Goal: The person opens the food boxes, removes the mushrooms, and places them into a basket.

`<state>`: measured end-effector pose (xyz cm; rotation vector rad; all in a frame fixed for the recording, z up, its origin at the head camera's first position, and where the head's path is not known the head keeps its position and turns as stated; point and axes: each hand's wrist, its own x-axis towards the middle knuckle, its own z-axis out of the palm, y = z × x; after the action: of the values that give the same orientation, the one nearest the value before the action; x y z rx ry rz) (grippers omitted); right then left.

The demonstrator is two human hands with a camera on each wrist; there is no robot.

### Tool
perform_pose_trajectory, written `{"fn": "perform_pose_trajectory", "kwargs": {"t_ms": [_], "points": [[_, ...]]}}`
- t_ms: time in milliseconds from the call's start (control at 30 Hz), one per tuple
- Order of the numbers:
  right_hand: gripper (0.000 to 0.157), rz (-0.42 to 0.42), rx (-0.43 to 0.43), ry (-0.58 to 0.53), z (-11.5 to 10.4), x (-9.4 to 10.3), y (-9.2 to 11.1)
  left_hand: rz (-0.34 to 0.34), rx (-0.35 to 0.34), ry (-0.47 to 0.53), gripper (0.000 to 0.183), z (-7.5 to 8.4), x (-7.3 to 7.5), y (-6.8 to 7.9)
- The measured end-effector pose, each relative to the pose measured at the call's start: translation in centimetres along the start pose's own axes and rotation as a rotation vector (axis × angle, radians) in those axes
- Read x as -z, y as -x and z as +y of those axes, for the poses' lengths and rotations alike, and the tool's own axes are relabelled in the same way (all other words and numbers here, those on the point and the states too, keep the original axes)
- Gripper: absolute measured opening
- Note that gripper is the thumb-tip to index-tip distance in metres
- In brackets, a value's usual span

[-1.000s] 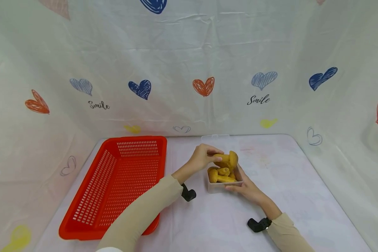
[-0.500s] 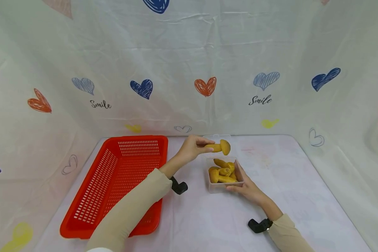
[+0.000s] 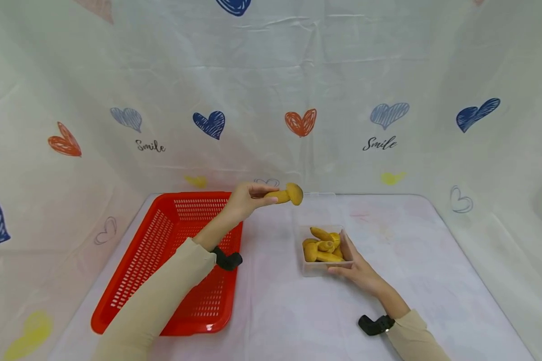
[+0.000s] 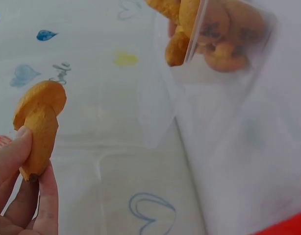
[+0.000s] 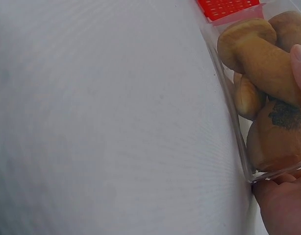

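My left hand (image 3: 246, 201) pinches a yellow-brown mushroom (image 3: 293, 194) by its stem, in the air between the red basket and the clear box. In the left wrist view that mushroom (image 4: 41, 110) shows its cap upward, thumb on one side of the stem and fingers on the other. A clear plastic box (image 3: 315, 269) stands on the table, with several mushrooms (image 3: 327, 256) inside. My right hand (image 3: 360, 273) grips the box at its right side, thumb along the front. Through the box wall in the right wrist view, mushrooms (image 5: 268, 68) lie packed together.
A red perforated basket (image 3: 235, 301) stands on the left of the table, partly behind my left arm. The box's transparent lid (image 3: 316, 208) stands open behind it. A white sheet (image 3: 253, 65) printed with hearts hangs at the back and sides.
My left hand has lifted the mushroom up out of the box area and carried it left toward the basket. The right hand keeps its hold on the box.
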<state>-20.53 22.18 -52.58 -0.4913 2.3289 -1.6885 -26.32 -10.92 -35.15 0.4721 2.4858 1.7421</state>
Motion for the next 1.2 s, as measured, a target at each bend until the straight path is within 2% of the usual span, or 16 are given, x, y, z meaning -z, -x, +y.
{"fn": "perform_pose_trajectory", "kwargs": {"t_ms": [133,333,567,667,900,1100,1200], "points": [[0.110,0.005,-0.001,0.000,0.0,0.0,0.1,0.040,0.018,0.005,0.034,-0.2,2.2,0.9],[0.110,0.000,0.001,-0.013,0.1,0.0,0.1,0.106,0.044,-0.058,0.035,-1.1,5.5,2.6],[0.110,0.003,0.006,-0.011,0.1,0.1,0.0,0.142,0.073,-0.092,0.037,-2.9,8.2,4.2],[0.110,0.002,0.005,-0.003,0.0,0.1,-0.1,0.156,0.087,-0.098,0.038,-3.9,9.0,4.8],[0.110,-0.003,-0.003,0.000,0.1,0.0,-0.2,0.213,0.178,-0.097,0.041,-7.4,10.9,5.8],[0.111,0.001,-0.004,0.000,0.0,0.0,-0.2,0.201,0.266,-0.107,0.040,-10.4,12.0,6.3],[0.111,-0.001,0.002,0.004,0.0,0.0,-0.2,0.186,0.283,-0.126,0.040,-11.9,12.5,6.4]]}}
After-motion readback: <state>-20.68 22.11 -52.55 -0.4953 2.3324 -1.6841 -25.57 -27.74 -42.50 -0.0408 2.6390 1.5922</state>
